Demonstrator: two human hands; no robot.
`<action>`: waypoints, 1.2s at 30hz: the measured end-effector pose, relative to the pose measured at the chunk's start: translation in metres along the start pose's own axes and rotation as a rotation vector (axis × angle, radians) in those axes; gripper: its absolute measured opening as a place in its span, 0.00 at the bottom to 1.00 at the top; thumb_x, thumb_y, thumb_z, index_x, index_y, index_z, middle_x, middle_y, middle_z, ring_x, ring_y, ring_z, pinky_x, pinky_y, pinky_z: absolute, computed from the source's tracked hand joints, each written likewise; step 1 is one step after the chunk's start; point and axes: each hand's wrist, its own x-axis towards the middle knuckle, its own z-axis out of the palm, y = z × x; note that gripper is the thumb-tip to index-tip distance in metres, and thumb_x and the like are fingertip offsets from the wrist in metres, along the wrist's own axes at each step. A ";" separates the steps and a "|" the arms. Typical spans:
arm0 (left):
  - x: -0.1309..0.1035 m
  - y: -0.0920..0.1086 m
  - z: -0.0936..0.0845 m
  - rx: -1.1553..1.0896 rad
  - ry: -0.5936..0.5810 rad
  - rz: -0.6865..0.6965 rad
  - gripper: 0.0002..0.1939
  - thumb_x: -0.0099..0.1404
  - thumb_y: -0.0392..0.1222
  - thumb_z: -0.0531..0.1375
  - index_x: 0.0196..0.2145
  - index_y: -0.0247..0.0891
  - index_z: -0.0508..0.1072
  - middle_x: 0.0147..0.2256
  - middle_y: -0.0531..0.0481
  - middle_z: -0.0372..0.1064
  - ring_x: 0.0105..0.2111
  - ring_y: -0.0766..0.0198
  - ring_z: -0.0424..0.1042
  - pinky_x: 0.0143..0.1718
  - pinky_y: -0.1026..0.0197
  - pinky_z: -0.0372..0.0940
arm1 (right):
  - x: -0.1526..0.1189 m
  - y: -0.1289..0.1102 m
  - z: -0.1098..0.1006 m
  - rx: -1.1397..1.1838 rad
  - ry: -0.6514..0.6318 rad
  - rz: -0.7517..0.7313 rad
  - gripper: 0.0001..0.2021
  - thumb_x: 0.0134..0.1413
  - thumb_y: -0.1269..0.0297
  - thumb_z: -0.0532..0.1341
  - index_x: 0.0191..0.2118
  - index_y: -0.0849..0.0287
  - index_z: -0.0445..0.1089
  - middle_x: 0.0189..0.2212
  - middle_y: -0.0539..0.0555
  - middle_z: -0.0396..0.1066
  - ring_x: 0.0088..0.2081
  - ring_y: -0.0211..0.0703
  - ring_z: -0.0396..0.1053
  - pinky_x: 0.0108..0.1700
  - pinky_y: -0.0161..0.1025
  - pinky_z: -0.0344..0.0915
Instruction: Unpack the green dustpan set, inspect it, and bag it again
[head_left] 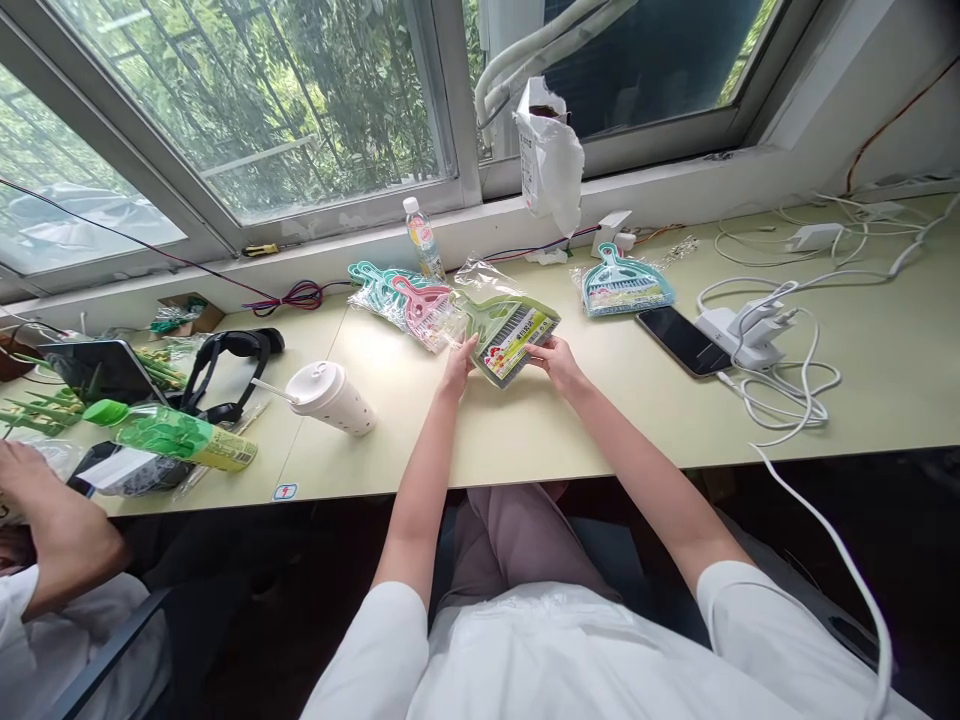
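Observation:
A green dustpan-and-brush set (510, 335) in clear plastic wrap, with a printed label, is held over the table. My left hand (460, 368) grips its lower left edge, and my right hand (556, 364) grips its right side; both hands are closed on it. Just behind it to the left lie a pink wrapped set (426, 308) and several teal wrapped sets (379, 290), partly overlapping. Another teal wrapped set (624, 285) lies apart, to the right.
A white lidded cup with straw (330, 397) stands left. A phone (684, 342), white power strip (739, 335) and loose cables lie right. Near the window stands a bottle (422, 238). Further left are headphones (232, 370), a green-capped bottle (176, 435) and another person's arm.

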 end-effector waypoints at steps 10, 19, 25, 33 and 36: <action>-0.005 -0.001 0.007 0.055 -0.159 -0.122 0.27 0.57 0.48 0.70 0.52 0.38 0.72 0.46 0.44 0.78 0.42 0.56 0.79 0.43 0.56 0.73 | 0.000 0.002 0.000 0.037 0.077 -0.055 0.14 0.40 0.65 0.74 0.36 0.57 0.74 0.38 0.53 0.80 0.48 0.51 0.77 0.56 0.54 0.75; -0.009 0.002 0.006 -0.050 -0.200 -0.182 0.23 0.60 0.39 0.68 0.53 0.37 0.72 0.49 0.42 0.77 0.48 0.53 0.77 0.48 0.53 0.73 | -0.001 0.003 0.006 0.044 0.044 -0.021 0.12 0.46 0.70 0.70 0.38 0.57 0.71 0.36 0.52 0.80 0.46 0.48 0.78 0.55 0.52 0.76; -0.008 0.000 0.004 -0.048 -0.304 -0.264 0.18 0.68 0.50 0.61 0.50 0.38 0.75 0.48 0.42 0.78 0.46 0.53 0.78 0.47 0.50 0.73 | 0.002 -0.001 -0.001 0.076 0.035 -0.053 0.13 0.43 0.68 0.70 0.38 0.57 0.72 0.36 0.53 0.80 0.45 0.50 0.79 0.56 0.54 0.75; -0.008 -0.007 0.016 -0.187 -0.067 -0.139 0.20 0.61 0.47 0.67 0.50 0.39 0.75 0.42 0.46 0.79 0.48 0.54 0.77 0.57 0.50 0.69 | 0.002 0.004 0.005 0.039 -0.003 -0.066 0.18 0.38 0.63 0.73 0.39 0.56 0.72 0.37 0.53 0.80 0.46 0.52 0.78 0.55 0.57 0.74; -0.010 -0.010 0.024 -0.197 -0.082 -0.108 0.22 0.59 0.41 0.69 0.51 0.39 0.74 0.43 0.47 0.78 0.45 0.57 0.78 0.55 0.52 0.70 | 0.003 0.006 0.006 0.037 0.032 -0.089 0.18 0.38 0.62 0.72 0.39 0.55 0.71 0.38 0.53 0.79 0.47 0.52 0.77 0.56 0.57 0.74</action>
